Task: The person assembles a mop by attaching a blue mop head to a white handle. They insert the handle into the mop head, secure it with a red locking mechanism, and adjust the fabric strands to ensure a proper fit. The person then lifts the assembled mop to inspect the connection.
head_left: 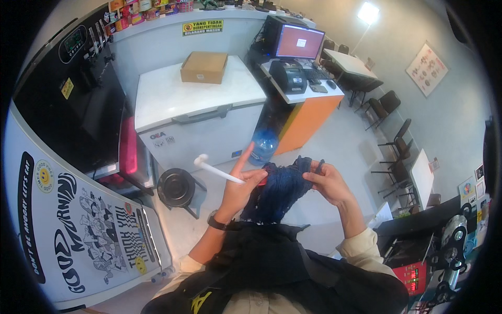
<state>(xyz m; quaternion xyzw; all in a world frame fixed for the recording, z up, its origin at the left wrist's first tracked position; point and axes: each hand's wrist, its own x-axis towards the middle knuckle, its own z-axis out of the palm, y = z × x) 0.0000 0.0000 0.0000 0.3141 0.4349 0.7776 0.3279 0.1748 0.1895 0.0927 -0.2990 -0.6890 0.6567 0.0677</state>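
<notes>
My left hand (pixel 240 189) is closed around a duster, its thumb and fingers pinching near a small red part. The duster's white stick (pixel 222 172) juts out to the left from this hand and has a rounded knob at its end. Its dark blue, stringy head (pixel 282 191) hangs between both hands, in front of my dark apron. At the head's right upper edge, my right hand (pixel 327 183) pinches some of the strands between thumb and fingers. My left hand hides how the stick joins the head.
Ahead stands a white chest freezer (pixel 193 118) with a cardboard box (pixel 205 67) on it. A blue water bottle (pixel 265 144) is beside an orange-sided counter (pixel 308 123). Left are a black round stool-like stand (pixel 177 187) and a white fridge (pixel 89 230). Chairs (pixel 384 107) line the right wall.
</notes>
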